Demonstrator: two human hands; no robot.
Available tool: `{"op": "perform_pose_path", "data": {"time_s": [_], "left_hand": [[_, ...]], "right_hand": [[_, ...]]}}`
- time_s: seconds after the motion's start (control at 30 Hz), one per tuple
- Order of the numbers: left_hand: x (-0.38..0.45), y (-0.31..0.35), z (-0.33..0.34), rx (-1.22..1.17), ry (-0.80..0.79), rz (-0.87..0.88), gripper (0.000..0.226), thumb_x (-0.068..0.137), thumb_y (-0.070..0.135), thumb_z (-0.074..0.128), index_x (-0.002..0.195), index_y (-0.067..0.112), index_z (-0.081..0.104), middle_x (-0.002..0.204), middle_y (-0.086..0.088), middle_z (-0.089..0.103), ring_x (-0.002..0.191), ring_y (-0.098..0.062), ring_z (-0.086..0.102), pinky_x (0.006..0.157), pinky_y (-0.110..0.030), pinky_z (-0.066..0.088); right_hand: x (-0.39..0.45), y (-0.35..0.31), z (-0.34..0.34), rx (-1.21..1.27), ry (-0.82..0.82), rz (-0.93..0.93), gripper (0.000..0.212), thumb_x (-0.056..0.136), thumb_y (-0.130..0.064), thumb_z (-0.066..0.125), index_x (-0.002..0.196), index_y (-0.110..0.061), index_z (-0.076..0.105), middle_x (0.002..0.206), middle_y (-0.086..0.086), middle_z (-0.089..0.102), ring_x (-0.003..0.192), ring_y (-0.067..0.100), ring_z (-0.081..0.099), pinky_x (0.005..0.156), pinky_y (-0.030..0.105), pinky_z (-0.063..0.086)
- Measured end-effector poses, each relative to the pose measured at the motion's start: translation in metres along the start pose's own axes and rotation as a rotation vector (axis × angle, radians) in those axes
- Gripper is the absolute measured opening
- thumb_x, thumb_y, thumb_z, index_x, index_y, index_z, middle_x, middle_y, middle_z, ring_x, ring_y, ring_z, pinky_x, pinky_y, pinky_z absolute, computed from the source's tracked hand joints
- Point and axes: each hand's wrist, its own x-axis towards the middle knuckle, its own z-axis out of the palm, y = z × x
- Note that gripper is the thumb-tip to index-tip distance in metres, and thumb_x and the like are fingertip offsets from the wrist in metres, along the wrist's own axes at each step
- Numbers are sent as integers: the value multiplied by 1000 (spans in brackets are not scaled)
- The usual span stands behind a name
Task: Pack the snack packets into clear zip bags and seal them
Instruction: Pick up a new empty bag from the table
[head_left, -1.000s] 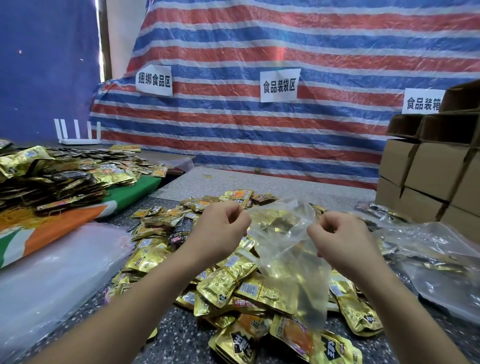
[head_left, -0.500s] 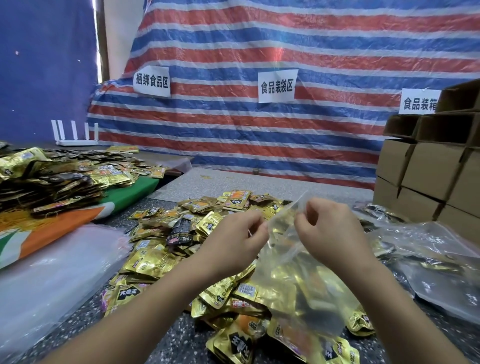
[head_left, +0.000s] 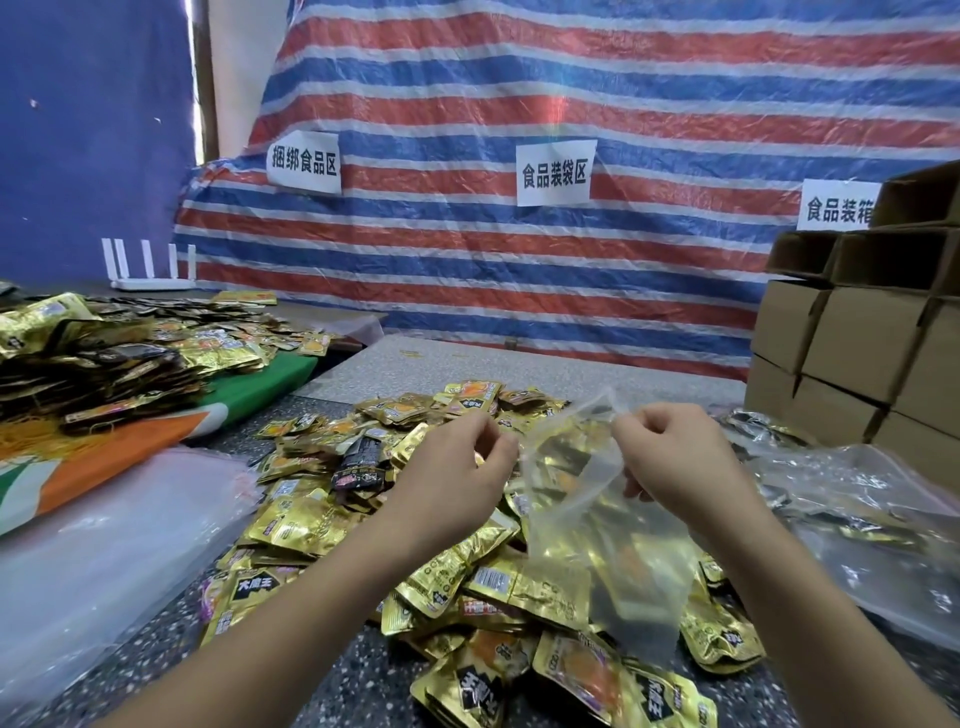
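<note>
Gold foil snack packets (head_left: 332, 525) (few black), clear zip bag (head_left: 613, 551), red/blue/white striped tarp (head_left: 519, 270), brown boxes (head_left: 852, 353).

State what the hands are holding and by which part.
Both hands hold one clear zip bag by its top opening edge: left hand pinches the left corner, right hand the right.

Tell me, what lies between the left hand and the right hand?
In the head view, the mouth of the clear zip bag, between left hand and right hand.

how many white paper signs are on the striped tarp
3: the left sign, the middle sign, and the right sign, partly hidden by stacked cardboard boxes; more may be hidden there.
</note>
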Motion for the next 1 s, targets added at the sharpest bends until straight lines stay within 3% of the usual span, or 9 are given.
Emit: {"op": "perform_pose_path", "data": {"time_s": [0.1, 0.2, 0.47, 0.57, 0.67, 0.8, 0.87, 0.93, 1.0], "left_hand": [[-16, 14, 0, 98, 68, 199, 43, 96, 61, 31, 128, 37, 45, 115, 16, 49, 80, 3, 56, 70, -26, 50], [-32, 27, 5, 217, -14, 418, 58, 90, 73, 34, 138, 41, 40, 144, 13, 31, 109, -4, 52, 83, -26, 48], [-31, 23, 12, 210, -27, 252, 19, 100, 39, 50, 85, 27, 55, 158, 7, 25, 121, -14, 54, 97, -28, 40], [-17, 14, 2, 148, -9, 215, 27, 100, 40, 47, 77, 27, 52, 149, 7, 39, 115, -2, 46, 98, -23, 32], [-5, 8, -11, -35, -116, 124, 26, 99, 35, 52, 79, 21, 61, 106, 4, 64, 98, -13, 63, 90, -42, 53], [4, 6, -25, -104, -157, 101, 28, 97, 38, 52, 85, 17, 65, 80, 5, 69, 70, -4, 70, 65, -36, 57], [7, 6, -29, -104, -204, 133, 34, 95, 44, 50, 85, 16, 65, 76, 3, 71, 61, -1, 66, 56, -24, 51], [7, 8, -33, -95, -239, 168, 40, 91, 52, 46, 80, 18, 64, 66, 8, 69, 51, 3, 58, 48, -12, 38], [8, 9, -34, -92, -211, 209, 43, 89, 54, 45, 75, 16, 60, 54, 15, 59, 45, 3, 48, 44, -9, 31]], "right_hand": [[4, -1, 3, 65, 27, 20, 29, 77, -27, 49, 59, -4, 51, 43, 4, 57, 39, 13, 62, 59, 37, 49], [7, -2, 6, 129, 42, 56, 26, 73, -32, 48, 62, -9, 53, 42, 6, 59, 40, 19, 64, 57, 39, 53], [11, -3, 7, 274, -5, 150, 31, 89, -19, 50, 62, -4, 55, 42, 7, 56, 39, 20, 60, 39, 23, 44], [10, -1, 1, 244, -8, 75, 45, 92, -32, 48, 55, -6, 52, 47, 9, 53, 40, 17, 51, 49, 29, 41], [12, 3, 1, 258, 139, 9, 50, 85, -55, 37, 73, -9, 53, 72, 10, 54, 68, 22, 49, 69, 39, 37], [18, 16, 7, 242, 146, -10, 35, 98, -38, 37, 118, -15, 54, 122, 1, 54, 111, 19, 50, 98, 44, 42], [19, 21, 11, 232, 47, -15, 42, 103, -29, 37, 143, -18, 42, 129, -5, 45, 119, 14, 43, 101, 40, 37], [19, 22, 14, 214, -30, 9, 39, 102, -23, 41, 140, -17, 47, 124, -6, 50, 115, 16, 48, 94, 38, 40], [20, 22, 18, 213, -41, 17, 21, 97, -14, 47, 101, -12, 68, 95, -5, 66, 89, 17, 59, 74, 33, 43]]}}
